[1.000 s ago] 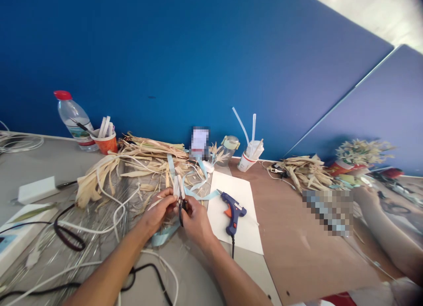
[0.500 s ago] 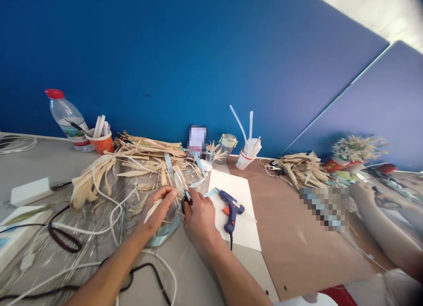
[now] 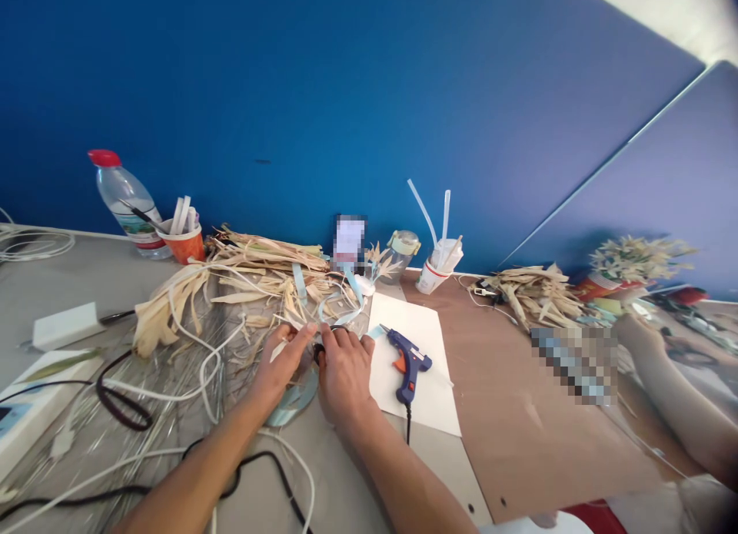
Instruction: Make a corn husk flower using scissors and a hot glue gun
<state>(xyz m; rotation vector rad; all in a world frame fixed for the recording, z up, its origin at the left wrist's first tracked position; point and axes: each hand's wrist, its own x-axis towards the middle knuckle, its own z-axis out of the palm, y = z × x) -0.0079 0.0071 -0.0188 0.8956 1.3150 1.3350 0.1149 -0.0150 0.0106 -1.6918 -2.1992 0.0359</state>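
Observation:
My left hand (image 3: 287, 361) is closed in a pinch on a pale strip of dried corn husk (image 3: 277, 351), partly hidden by the fingers. Right beside it, my right hand (image 3: 349, 376) is wrapped round scissors (image 3: 317, 353). Only a bit of their black handle shows; the blades are mostly hidden. Under my hands lies a roll of light blue ribbon (image 3: 294, 403). To the right, a blue glue gun (image 3: 410, 361) rests on a white sheet (image 3: 430, 407). A heap of dried corn husks (image 3: 268, 259) spreads just beyond my hands.
White cables (image 3: 204, 373) and a power strip (image 3: 43, 396) lie at left. Along the blue partition stand a bottle (image 3: 130, 200), an orange cup (image 3: 185, 246), a phone (image 3: 349, 242), a jar (image 3: 402, 253) and a white cup (image 3: 435, 273). Another person's arm (image 3: 663, 392) reaches in at right.
My hands have come closer together, and my right hand has turned over the scissors, covering more of them. The whole view has shifted slightly.

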